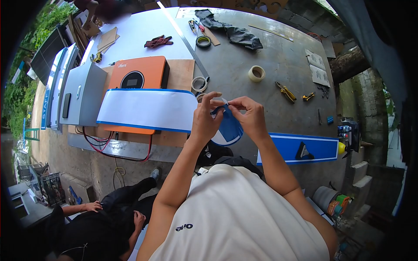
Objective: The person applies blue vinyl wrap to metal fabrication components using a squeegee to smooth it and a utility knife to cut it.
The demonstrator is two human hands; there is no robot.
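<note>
A long white sheet with blue edges point(146, 108) stretches leftward from my hands, across the front of an orange inverter-like box point(146, 69). At its right end it curls over, showing a blue face point(230, 127). My left hand point(207, 117) is closed at this end, thumb and fingers around the edge. Right beside it, my right hand point(248, 112) pinches the upper edge of the curled part, where a small white corner sticks up. Fingers partly hide the exact grip. A blue panel with a white border point(283, 148) lies to the right, bearing a black scraper point(304, 150).
Tape rolls point(257, 73), yellow-handled pliers point(285, 92), a dark glove point(158, 41) and crumpled black plastic point(235, 32) lie on the metal table point(283, 56). A grey box point(82, 95) stands left, with cables point(117, 154) below. A person in black point(104, 222) sits lower left.
</note>
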